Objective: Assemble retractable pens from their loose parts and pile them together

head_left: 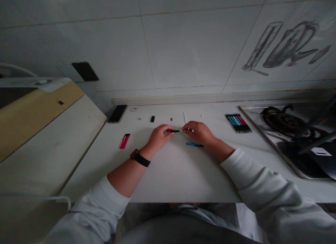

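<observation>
Above the middle of the white worktop (162,174), both hands meet over a small pen assembly. My left hand (159,136) pinches a black pen part (176,131). From its right end comes a thin pale piece, which looks like a pen refill (181,131), and the fingers of my right hand (198,132) are closed on it. Just below my right hand lies a blue pen barrel (193,144), partly hidden by the wrist. Beyond the hands are white refills (184,117), small dark pieces (171,119), black pen parts (152,118) and a tiny white bit (202,115).
Red pen barrels (125,141) lie at left, with small metal springs (139,118) and a phone (117,113) farther back. Several pens (238,123) form a row at right beside a gas stove (278,139). A cabinet (52,132) borders the left; a tiled wall (183,55) stands behind.
</observation>
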`<state>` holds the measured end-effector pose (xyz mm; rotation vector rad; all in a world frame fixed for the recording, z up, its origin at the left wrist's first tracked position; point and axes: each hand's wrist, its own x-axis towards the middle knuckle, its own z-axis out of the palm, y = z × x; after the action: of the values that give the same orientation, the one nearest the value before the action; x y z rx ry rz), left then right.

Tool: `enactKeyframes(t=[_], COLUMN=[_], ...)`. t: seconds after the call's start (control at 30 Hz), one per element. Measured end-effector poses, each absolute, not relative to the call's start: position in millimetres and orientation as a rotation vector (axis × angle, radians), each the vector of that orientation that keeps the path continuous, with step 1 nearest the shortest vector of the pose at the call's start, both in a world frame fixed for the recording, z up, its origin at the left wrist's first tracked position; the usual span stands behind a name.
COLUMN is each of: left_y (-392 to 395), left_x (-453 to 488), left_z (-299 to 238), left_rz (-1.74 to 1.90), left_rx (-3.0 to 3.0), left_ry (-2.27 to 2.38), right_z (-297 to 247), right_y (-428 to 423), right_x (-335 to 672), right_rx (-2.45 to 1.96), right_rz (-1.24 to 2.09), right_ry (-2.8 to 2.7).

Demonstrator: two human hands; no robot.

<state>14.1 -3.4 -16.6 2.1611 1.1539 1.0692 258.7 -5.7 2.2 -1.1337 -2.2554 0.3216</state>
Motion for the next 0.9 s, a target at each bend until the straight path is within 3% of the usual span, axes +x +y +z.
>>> enactKeyframes(t=[0.53, 0.7, 0.9], left_y=[-8, -4, 4], left_x=[18, 16, 14], left_z=[-15, -19, -24], left_rz=[0.988, 1.065, 1.156], left_rx=[2.125, 2.084, 1.927], left_ry=[1.041, 1.08, 1.163], right_z=[9, 9, 12], right_y=[-28, -29, -13], right_x=[240, 237, 252], right_rx=[-0.874, -0.8, -1.022], right_rz=[0.402, 0.53, 0.577], right_ry=[-2.29, -2.098, -1.695])
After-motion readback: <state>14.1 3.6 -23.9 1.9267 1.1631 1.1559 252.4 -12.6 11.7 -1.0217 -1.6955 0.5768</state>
